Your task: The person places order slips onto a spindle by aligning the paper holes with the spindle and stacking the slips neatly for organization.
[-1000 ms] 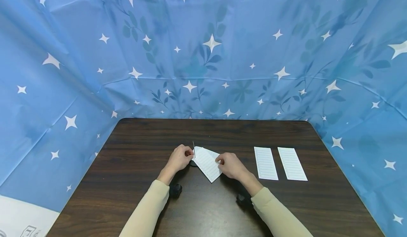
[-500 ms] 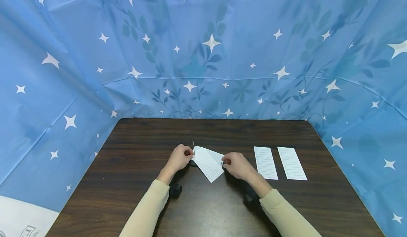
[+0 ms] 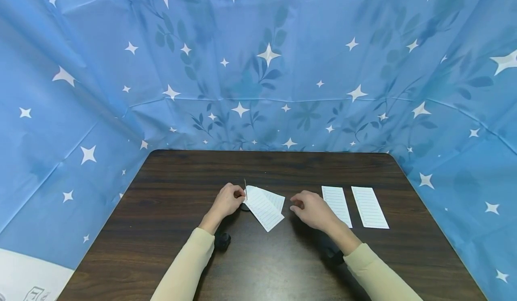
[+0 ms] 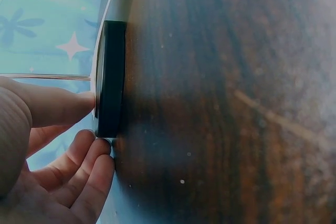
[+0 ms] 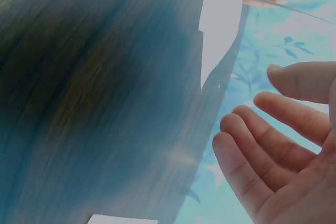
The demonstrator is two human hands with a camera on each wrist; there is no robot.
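Note:
A paper spike stands near the middle of the table, its thin metal rod [image 3: 245,188] upright on a black base [image 4: 113,80]. Two lined white slips are fanned out at the rod: the front slip [image 3: 263,211] overlaps the rear slip [image 3: 278,199]. My left hand [image 3: 227,201] holds the base at its left edge, thumb on top and fingertips against the lower edge in the left wrist view. Right of the slips, my right hand [image 3: 314,210] hovers with nothing in it. Its fingers [image 5: 252,158] are loosely bent and apart in the right wrist view.
Two more lined slips lie side by side on the right, the nearer slip [image 3: 335,200] partly behind my right hand and the outer slip [image 3: 370,207] beyond it. A dark wood table [image 3: 194,171] carries everything. Blue star-patterned cloth [image 3: 258,81] hangs behind it.
My right hand has let go of the fanned slips and moved right, away from them. The rear slip now shows more. My left hand has stayed at the spike's base.

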